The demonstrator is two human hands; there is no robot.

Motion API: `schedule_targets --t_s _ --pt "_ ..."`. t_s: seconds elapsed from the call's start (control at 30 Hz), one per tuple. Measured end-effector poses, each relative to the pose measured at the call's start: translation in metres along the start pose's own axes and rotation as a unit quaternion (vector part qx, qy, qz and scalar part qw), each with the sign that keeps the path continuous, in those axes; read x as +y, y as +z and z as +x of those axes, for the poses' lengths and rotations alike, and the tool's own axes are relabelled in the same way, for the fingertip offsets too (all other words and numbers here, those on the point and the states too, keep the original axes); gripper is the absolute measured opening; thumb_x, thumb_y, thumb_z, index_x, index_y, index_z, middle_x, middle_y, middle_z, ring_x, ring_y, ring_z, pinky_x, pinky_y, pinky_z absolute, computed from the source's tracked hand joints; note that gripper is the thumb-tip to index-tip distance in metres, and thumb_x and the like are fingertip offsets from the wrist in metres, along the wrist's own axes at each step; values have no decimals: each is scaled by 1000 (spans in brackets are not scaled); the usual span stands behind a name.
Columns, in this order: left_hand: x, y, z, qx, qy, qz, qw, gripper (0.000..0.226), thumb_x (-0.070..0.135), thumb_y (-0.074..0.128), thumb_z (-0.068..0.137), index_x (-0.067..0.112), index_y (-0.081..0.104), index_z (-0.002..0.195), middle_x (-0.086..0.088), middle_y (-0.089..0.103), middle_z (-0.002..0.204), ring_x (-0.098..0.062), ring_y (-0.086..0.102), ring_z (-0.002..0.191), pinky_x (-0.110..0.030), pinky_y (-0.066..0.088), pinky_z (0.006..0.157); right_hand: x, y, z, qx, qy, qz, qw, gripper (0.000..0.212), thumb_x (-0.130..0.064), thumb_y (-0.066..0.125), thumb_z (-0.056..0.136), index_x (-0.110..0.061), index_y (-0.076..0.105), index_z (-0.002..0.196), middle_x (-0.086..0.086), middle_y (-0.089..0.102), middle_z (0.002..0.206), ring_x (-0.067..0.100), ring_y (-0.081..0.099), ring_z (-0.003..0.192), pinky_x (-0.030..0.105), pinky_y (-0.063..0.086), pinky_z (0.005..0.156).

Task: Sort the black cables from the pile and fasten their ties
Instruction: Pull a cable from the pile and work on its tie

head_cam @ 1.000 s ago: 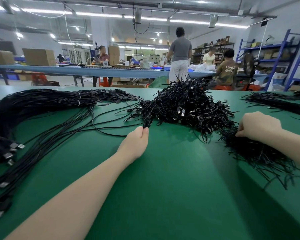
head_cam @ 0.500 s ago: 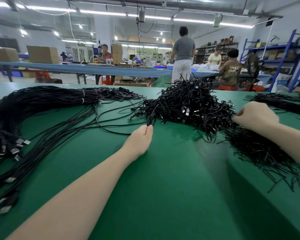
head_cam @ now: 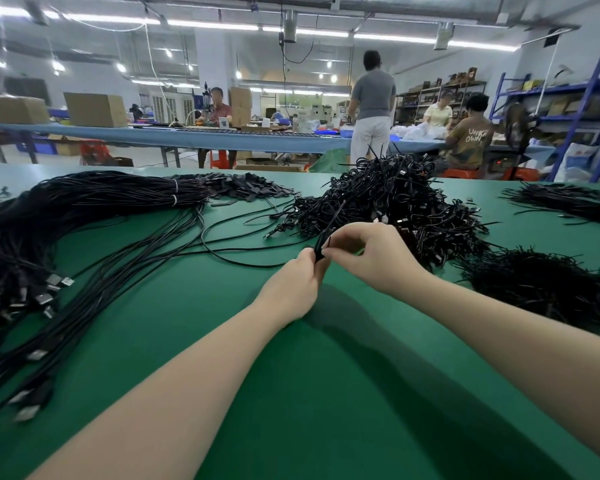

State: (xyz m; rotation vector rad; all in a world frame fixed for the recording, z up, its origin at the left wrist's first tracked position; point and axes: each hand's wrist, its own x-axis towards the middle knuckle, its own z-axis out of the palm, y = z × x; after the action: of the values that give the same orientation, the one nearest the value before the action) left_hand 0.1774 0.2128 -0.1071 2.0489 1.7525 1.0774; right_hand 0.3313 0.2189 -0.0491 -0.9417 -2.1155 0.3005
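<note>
At centre frame, both hands are pinching one black cable (head_cam: 321, 244) above the tabletop (head_cam: 326, 393): left hand (head_cam: 293, 289) gripping it, right hand (head_cam: 368, 252) pinching a tie. A loose pinch is risking the tie slipping free.

A green table (head_cam: 326, 393) carries a tangled cable pile (head_cam: 388, 206) and bundled cables (head_cam: 94, 202).

A tangled pile of black cables (head_cam: 392, 206) is heaped on the green tabletop (head_cam: 291, 393). Left of the pile, long black cables (head_cam: 94, 206) lie bunched, bound with white ties (head_cam: 175, 192); right of it lies a mound of loose black ties (head_cam: 541, 285). Just in front of the pile, one folded cable (head_cam: 321, 245) stands raised.
</note>
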Motion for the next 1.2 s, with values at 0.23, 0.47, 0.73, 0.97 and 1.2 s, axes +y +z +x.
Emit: schedule_targets --t_s 0.23,0.47,0.73,0.97,1.2 --pt "3 1 -3 -17 7 97 995 23 39 31 102 20 43 104 -2 58 88 -29 56 76 -39 45 64 -2 -2 -1 -28 -25 -45 998 5 -25 68 85 -26 70 81 -14 62 77 2 54 72 23 44 68" --pt "22 3 -10 19 128 352 927 33 39 26 103 16 48 110 -3 65 102 -29 64 85 -31 27 65 -15 -38 23 -168 -76 -207 961 7 -34 68 81 -32 65 74 -12 60 71 1 56 66 21 48 62" --pt "32 -9 -19 10 214 113 970 23 32 33 103 19 33 84 2 47 77 -25 48 68 -36 30 58 27 -60 31 -340 347 236 842 8 -29 66 72 -22 64 77 -4 65 79 16 61 74 31 46 71" --pt "29 4 -5 94 -20 -280 955 32 26 37 104 19 41 73 7 43 64 -15 39 61 -36 34 66 13 12 7 -111 375 527 755 12 -16 64 86 -19 61 75 -6 64 64 12 62 60 24 50 60" --pt "18 7 5 88 -67 -292 950 7 27 42 102 21 44 106 7 44 73 -20 43 79 -34 37 74 11 42 -5 72 339 527 776 11 -5 67 86 -8 58 80 -1 58 54 14 46 55 23 44 56"
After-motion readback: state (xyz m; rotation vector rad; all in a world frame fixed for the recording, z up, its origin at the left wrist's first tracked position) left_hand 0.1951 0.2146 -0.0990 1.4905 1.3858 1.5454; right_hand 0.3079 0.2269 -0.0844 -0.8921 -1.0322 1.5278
